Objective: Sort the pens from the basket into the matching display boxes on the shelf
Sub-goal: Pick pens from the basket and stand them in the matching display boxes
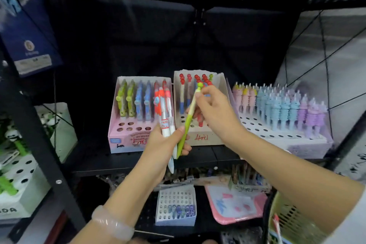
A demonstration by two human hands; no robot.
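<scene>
Before the shelf (198, 156), the left hand (164, 144) is raised, fingers curled round two white pens (166, 123) with orange tops and the lower end of a green pen (188, 121). Reaching in from the right, the right hand (213, 109) pinches that green pen's upper end, in front of the middle display box (200, 136). Low at the right, the basket (287, 222) hangs.

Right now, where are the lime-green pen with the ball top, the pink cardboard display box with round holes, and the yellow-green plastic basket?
lime-green pen with the ball top (187, 123): head view, on its green lower barrel.
pink cardboard display box (126, 140): head view, on its front wall.
yellow-green plastic basket (287, 217): head view, on its meshed side.
</scene>
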